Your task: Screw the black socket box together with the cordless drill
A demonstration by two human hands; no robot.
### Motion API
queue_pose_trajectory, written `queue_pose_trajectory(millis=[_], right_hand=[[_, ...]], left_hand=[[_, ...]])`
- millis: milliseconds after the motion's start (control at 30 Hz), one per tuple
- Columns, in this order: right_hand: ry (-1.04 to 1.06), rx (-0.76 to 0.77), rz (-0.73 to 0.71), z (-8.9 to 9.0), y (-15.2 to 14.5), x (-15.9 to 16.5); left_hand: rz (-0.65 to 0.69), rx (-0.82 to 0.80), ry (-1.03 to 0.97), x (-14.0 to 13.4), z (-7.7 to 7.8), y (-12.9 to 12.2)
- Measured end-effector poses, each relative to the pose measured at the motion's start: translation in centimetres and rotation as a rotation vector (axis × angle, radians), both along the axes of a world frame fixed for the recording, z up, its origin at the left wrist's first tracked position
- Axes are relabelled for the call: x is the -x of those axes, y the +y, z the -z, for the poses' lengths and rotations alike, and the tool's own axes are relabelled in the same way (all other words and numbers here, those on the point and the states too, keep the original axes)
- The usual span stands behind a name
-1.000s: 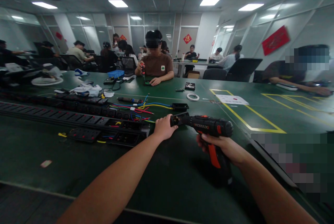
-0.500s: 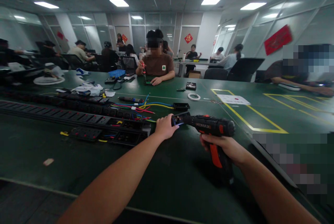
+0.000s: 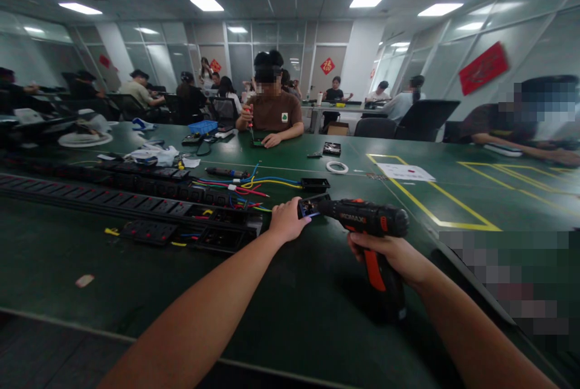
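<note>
Where left hand (image 3: 287, 220) grips, drill (image 3: 369, 217) (seemingly) meets housing (image 3: 310, 206).

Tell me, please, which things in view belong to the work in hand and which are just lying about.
Part of the work:
power drill, gripped by the right hand
small black box, held by the left hand
probably also the long socket strip

Seemingly just lying about:
white ring
blue basket
printed sheet
pale scrap
</note>
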State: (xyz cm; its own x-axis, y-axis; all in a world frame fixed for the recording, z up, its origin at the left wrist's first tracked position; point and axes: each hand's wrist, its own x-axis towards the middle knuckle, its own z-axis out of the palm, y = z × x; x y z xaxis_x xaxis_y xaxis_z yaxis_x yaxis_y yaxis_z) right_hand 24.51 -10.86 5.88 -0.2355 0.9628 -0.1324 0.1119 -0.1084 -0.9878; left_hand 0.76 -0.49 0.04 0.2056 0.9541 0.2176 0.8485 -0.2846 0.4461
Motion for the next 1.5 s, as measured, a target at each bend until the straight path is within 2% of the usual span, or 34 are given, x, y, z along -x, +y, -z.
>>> queue_pose_trajectory(millis=[200, 600, 1233, 1500], right_hand=[[0.042, 0.037, 0.046, 0.21, -0.01, -0.05], [0.016, 0.056, -0.025, 0.17, 0.08, -0.18], [0.005, 0.028, -0.061, 0.13, 0.12, -0.16], [0.008, 0.019, -0.024, 0.22, -0.04, 0.00]], left_hand=[[-0.006, 0.012, -0.001, -0.01, -0.14, 0.03], [-0.007, 0.005, 0.004, -0.06, 0.04, 0.09], [-0.010, 0.020, 0.007, 0.01, -0.14, -0.02], [-0.013, 0.024, 0.003, -0.02, -0.16, -0.08]])
